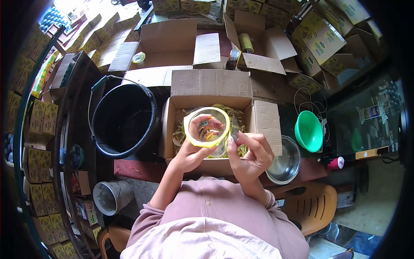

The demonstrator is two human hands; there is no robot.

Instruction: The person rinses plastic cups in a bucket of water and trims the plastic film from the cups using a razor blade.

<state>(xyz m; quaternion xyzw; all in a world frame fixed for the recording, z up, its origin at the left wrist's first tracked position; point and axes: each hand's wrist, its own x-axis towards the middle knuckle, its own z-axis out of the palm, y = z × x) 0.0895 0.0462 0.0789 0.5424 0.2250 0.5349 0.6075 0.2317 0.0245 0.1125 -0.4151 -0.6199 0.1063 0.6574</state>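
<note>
My left hand [189,156] is wrapped round a clear jar [205,143] with a yellow band at its rim, and the jar's mouth faces up toward me. My fingers show through its clear wall. At the jar's right side, my right hand [253,156] pinches a small flat grey piece [235,129] between thumb and fingers, close to the yellow band. Exactly what this piece is, I cannot tell. Both hands are over an open cardboard box [211,84] with yellow-green scraps [180,131] inside. Below the jar, another clear container [220,151] partly shows in the box.
A black bucket [97,116] stands to the left, a grey bucket [108,198] lower down. To the right are a green bowl [308,131], a metal bowl [286,166] and an orange chair [317,207]. Two open cartons [168,34] lie beyond, one holding a yellow-labelled jar [246,43].
</note>
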